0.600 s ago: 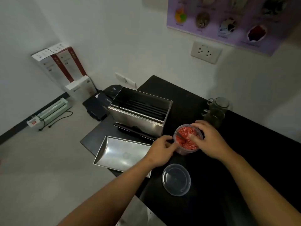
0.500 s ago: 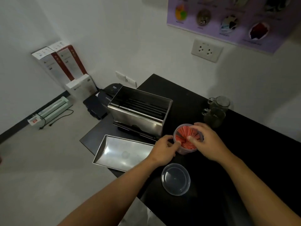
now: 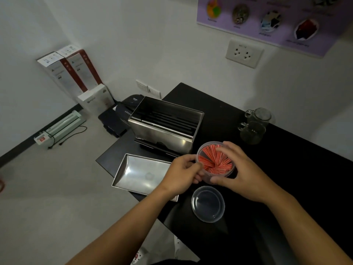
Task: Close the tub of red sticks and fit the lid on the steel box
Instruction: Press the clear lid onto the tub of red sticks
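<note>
Cupping the clear tub (image 3: 215, 163) of red sticks (image 3: 214, 159) from both sides on the black table (image 3: 219, 115). Left hand (image 3: 184, 174) curling loosely against the tub's left wall, fingers (image 3: 196, 176) half bent and touching the plastic just below the rim, thumb lying along the rim's near-left edge. Right hand (image 3: 241, 174) wrapping the right and near side, fingers arching over the far-right rim with tips resting on the stick ends, thumb pressing the near wall low down. Neither hand fully closing; both partly spread around the round wall. Tub standing upright and uncovered between the two hands, sticks fanning out inside. Round clear lid (image 3: 208, 203) lying flat on the table just in front of the tub, apart from both hands, between the forearms. Steel box (image 3: 164, 131) standing open just behind and left of the tub. Steel lid (image 3: 141, 173) lying upturned beside the left hand, its near-right corner hiding under the left wrist.
</note>
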Demonstrator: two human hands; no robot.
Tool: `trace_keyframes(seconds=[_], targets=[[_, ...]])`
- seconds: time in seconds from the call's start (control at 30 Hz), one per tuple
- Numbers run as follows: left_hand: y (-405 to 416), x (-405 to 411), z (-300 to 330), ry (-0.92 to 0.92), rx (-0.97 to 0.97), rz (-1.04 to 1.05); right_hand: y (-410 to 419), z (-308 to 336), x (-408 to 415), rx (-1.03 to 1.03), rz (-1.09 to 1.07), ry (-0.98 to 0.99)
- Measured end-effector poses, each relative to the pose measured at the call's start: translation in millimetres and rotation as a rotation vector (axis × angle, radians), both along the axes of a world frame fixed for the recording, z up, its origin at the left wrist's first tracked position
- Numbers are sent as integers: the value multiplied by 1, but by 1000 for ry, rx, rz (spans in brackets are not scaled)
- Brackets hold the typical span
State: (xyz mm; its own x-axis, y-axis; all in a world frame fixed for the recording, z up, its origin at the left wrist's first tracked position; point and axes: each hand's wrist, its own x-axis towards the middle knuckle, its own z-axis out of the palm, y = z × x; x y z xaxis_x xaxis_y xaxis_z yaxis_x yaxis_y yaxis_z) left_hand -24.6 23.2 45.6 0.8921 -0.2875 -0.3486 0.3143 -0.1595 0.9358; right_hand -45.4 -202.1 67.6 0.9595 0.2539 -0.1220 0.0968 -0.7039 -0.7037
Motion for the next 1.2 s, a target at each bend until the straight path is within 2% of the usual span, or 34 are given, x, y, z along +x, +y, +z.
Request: trace_keyframes(seconds=[0.13,0.3,0.4,0.57,0.63,0.7,0.83,0.97,1.07,1.2], targets=[[29,-16,12,-14,1,4,26,0,-17,48,-50,-59],[64,-38,11,-206,82,93,64,8,-35,321,-140,-9],[82,-48,5,-18,-57,191,89,8,-44,467,-186,-11],[100,-63,-10,311,-429,154,128,1,-62,603,-161,25],[103,-67,-12,364,-490,165,137,-3,-66,592,-157,15],[106,-71,-14,344,-490,211,140,-3,-69,580,-145,43],[113,-76,-20,223,-388,322,136,-5,-71,513,-94,108],[121,-74,-16,211,-354,406,121,-9,-67,427,-185,3],[129,-72,-15,214,-416,428,107,-18,-58,139,-215,13],[138,-69,-20,243,-590,433,90,-44,-52,-339,-149,184]])
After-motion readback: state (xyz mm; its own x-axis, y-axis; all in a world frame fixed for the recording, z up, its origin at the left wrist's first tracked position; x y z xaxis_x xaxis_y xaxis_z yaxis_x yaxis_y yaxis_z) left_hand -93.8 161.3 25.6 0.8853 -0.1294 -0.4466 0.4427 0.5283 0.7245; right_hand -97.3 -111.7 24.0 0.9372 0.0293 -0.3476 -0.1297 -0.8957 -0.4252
